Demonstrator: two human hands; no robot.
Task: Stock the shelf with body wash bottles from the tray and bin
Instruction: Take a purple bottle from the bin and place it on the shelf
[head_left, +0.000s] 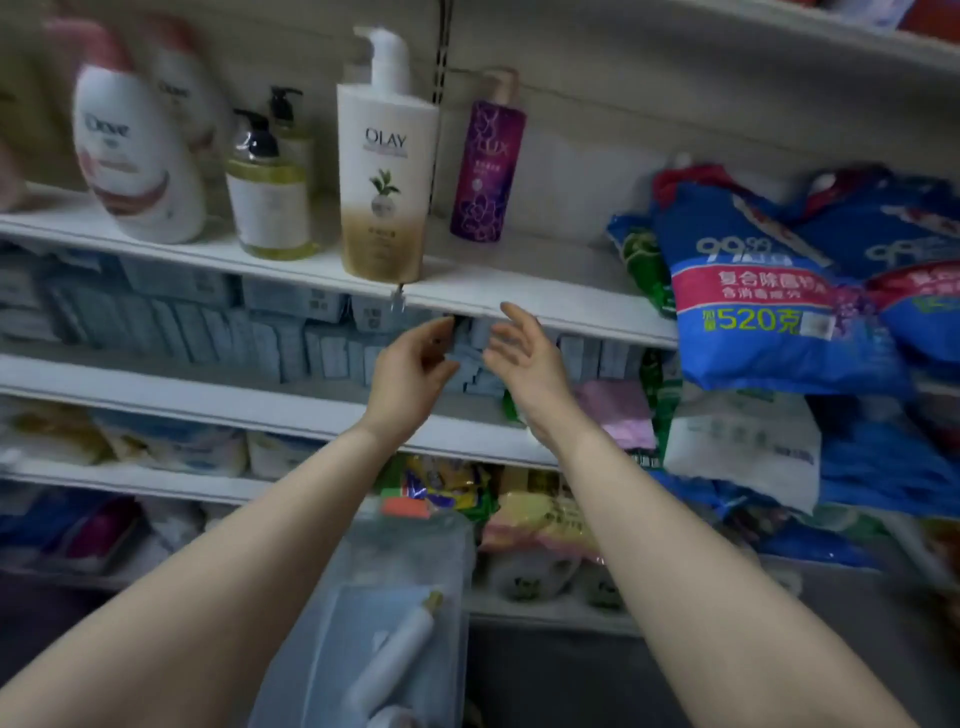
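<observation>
— What's hard to make out?

— The white Dove bottle with the pink swirl (137, 156) at the left of the white upper shelf (519, 291) is blurred. The clear plastic bin (415, 551) is cut off at the bottom edge; a white bottle (392, 660) lies in it.

— And the hands?

— Both are raised just below the shelf edge, holding nothing. The left hand (410, 371) has loosely bent fingers; the right hand (524, 353) is spread, palm toward the left.

— Stocked bottles?

— The tall white-and-gold Olay pump bottle (384, 176) stands upright above the hands, with the purple Lux bottle (488, 161) to its right.
</observation>
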